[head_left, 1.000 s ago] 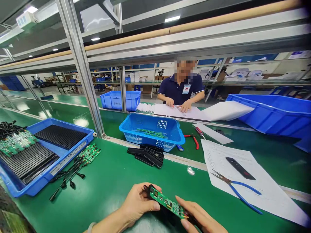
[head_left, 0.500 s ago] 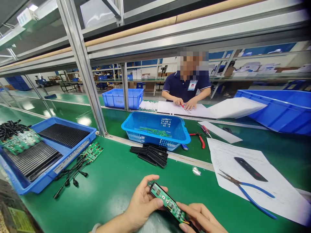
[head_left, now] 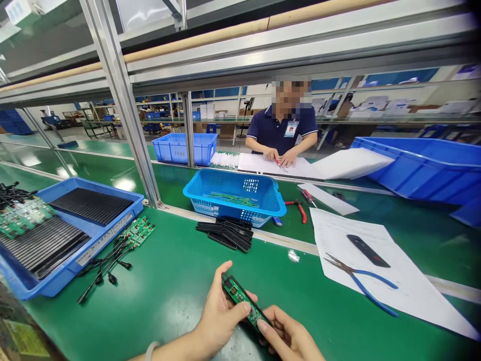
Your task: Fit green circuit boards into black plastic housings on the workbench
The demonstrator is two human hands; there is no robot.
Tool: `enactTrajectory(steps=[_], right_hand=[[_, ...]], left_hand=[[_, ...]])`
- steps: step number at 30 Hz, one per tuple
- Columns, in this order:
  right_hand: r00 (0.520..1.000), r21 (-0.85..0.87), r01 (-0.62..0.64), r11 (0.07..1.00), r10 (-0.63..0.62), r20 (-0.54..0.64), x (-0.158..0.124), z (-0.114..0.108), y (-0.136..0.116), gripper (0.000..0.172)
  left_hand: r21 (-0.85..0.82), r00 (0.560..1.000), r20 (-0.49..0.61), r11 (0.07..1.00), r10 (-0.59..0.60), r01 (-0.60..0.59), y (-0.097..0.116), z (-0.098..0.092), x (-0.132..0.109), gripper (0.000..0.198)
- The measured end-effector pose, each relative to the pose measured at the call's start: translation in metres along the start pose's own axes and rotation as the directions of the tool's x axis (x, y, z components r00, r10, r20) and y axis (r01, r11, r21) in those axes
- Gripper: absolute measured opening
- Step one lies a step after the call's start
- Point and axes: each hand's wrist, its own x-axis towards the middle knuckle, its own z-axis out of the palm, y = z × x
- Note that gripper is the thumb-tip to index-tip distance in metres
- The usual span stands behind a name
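Observation:
Low in the middle of the view, both my hands grip a narrow green circuit board (head_left: 242, 301) seated in a black casing. My left hand (head_left: 221, 313) wraps its upper end, thumb pressed on the board's face. My right hand (head_left: 287, 336) pinches the lower end, where thin coloured wires show. The board hangs just above the green bench mat (head_left: 169, 281).
A blue tray (head_left: 56, 235) of black casings and green boards sits left, with loose boards and black cables (head_left: 116, 250) beside it. Black casings (head_left: 227, 233) lie before a blue basket (head_left: 235, 195). Paper (head_left: 376, 271) on the right carries blue-handled cutters (head_left: 361, 283) and a black casing. A co-worker (head_left: 281, 133) works opposite.
The board has been pressed down flatter into the black casing, and my hands have closed in on it. The camera view shifted slightly.

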Motion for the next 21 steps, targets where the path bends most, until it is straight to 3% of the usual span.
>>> enactTrajectory(steps=[5,9,15,21], right_hand=[[1.000,-0.054,0.009,0.998,-0.010,-0.015,0.002,0.008,0.001,0.038],[1.000,-0.125,-0.005,0.992,0.004,-0.006,0.001,0.007,-0.004,0.033],[0.988,-0.367,0.027,0.930,-0.080,-0.129,-0.004,-0.003,-0.012,0.036],[0.989,-0.197,0.028,0.980,-0.057,-0.140,-0.005,0.003,-0.006,0.039]], left_hand=[[0.035,1.000,-0.001,0.999,0.021,-0.021,0.001,0.000,0.000,0.091],[0.016,0.997,-0.072,1.000,0.001,0.000,0.001,-0.004,0.004,0.082],[-0.014,0.994,-0.109,1.000,0.025,-0.027,0.004,-0.009,0.005,0.069],[0.000,0.998,-0.040,0.999,0.044,-0.044,0.003,-0.007,0.001,0.070]])
